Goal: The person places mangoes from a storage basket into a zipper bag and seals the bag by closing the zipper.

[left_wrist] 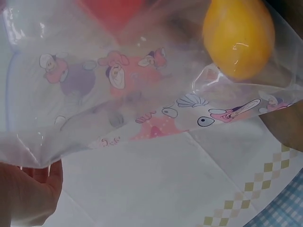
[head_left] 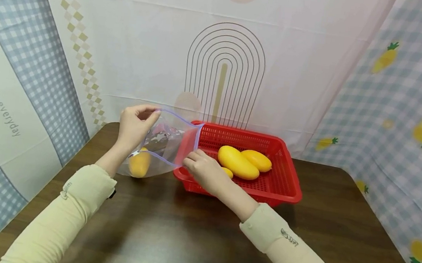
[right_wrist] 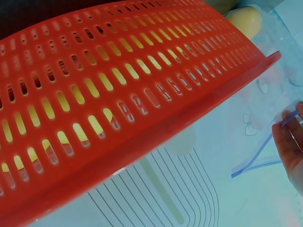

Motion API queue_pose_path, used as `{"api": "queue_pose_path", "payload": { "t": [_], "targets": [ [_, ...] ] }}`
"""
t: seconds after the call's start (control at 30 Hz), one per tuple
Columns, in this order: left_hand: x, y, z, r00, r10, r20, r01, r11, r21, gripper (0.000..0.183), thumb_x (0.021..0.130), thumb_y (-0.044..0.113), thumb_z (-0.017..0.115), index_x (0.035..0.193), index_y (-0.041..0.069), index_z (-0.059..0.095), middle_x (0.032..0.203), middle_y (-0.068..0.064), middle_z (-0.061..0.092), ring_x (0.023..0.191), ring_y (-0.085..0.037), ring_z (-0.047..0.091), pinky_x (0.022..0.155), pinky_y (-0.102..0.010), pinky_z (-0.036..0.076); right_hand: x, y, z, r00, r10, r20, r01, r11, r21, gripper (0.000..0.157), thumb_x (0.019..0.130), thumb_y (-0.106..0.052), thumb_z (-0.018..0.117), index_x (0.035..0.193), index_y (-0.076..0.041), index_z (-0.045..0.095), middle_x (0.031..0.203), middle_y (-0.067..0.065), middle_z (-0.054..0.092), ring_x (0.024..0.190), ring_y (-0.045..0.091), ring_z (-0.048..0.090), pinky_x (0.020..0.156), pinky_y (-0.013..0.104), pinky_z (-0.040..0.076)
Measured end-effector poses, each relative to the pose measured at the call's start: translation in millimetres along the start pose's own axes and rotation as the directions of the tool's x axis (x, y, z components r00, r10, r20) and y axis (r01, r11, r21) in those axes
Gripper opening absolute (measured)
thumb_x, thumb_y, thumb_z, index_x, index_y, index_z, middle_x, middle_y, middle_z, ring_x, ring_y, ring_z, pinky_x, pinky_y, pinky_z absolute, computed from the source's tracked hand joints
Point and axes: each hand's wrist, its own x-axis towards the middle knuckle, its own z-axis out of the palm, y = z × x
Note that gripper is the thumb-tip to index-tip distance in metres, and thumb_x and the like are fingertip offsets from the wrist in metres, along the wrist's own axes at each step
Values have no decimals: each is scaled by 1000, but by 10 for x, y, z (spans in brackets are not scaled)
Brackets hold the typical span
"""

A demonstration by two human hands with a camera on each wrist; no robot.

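A clear zip bag (head_left: 165,141) with a purple zip strip and cartoon prints is held with its mouth spread. Its far rim is pinched between the thumb and fingers of my left hand (head_left: 133,126). My right hand (head_left: 207,170) grips the near rim, close over the left side of the red basket (head_left: 285,186). One yellow mango (head_left: 139,164) lies at the bottom of the bag, also plain in the left wrist view as a rounded mango (left_wrist: 239,38). More mangoes (head_left: 238,163) rest in the basket, one of them partly hidden behind my right hand.
The basket stands on a dark wooden table (head_left: 169,234) near its back edge. A printed cloth (head_left: 298,72) hangs right behind it, with checked cloths (head_left: 403,139) at both sides. Through the slotted basket wall (right_wrist: 142,94), yellow fruit shows in the right wrist view.
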Motion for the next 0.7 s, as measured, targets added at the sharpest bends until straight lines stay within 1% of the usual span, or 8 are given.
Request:
{"api": "queue_pose_path", "payload": {
  "t": [0.17, 0.27, 0.37, 0.43, 0.53, 0.63, 0.7],
  "targets": [
    [-32, -36, 46, 1000, 9, -21, -10, 999, -42, 21, 88, 16, 65, 94, -3, 72, 84, -23, 70, 60, 6, 55, 57, -8, 44, -36, 1, 6, 997, -40, -63, 42, 999, 33, 12, 82, -10, 72, 94, -10, 69, 90, 1, 66, 88, 14, 58, 80, 19, 53],
    [-45, -40, 74, 999, 9, -35, -11, 998, -61, 20, 88, 15, 65, 94, -3, 72, 82, -23, 70, 58, 6, 55, 55, -9, 44, -60, 13, 8, 993, -60, -98, 66, 996, 60, 13, 81, -10, 73, 93, -10, 69, 89, 1, 66, 88, 14, 58, 80, 20, 53],
    [-53, -40, 95, 998, 14, -53, -18, 997, -80, 19, 88, 13, 65, 93, -4, 72, 82, -23, 69, 57, 6, 54, 54, -8, 43, -94, 46, 12, 990, -62, -126, 73, 994, 84, 15, 80, -10, 74, 94, -10, 70, 91, 1, 68, 89, 15, 59, 82, 21, 53],
    [-60, -39, 105, 998, 15, -68, -21, 995, -93, 19, 88, 12, 65, 93, -5, 72, 83, -24, 69, 57, 7, 55, 54, -8, 44, -126, 77, 6, 990, -45, -135, 59, 993, 102, 16, 80, -9, 74, 95, -9, 70, 92, 1, 68, 90, 15, 60, 83, 23, 53],
    [-64, -47, 121, 995, 6, -96, -16, 995, -100, 18, 88, 11, 65, 93, -5, 72, 83, -25, 69, 57, 8, 54, 54, -7, 44, -181, 140, -4, 992, 5, -130, 13, 990, 141, 15, 80, -8, 74, 94, -8, 70, 92, 2, 69, 91, 16, 61, 84, 25, 53],
    [-58, -54, 143, 991, -5, -131, -6, 996, -88, 17, 88, 10, 64, 94, -4, 72, 84, -25, 69, 56, 9, 51, 54, -6, 41, -227, 214, -5, 991, 76, -111, -55, 982, 179, 11, 80, -7, 73, 91, -8, 70, 89, 2, 69, 89, 17, 62, 84, 27, 54],
    [-47, -60, 162, 988, -5, -154, -8, 997, -79, 17, 88, 9, 65, 93, -5, 72, 84, -25, 69, 56, 7, 47, 53, -6, 39, -256, 262, -1, 987, 135, -87, -115, 972, 205, 10, 80, -7, 73, 90, -9, 70, 88, 2, 69, 86, 16, 63, 82, 27, 54]
  ]
}}
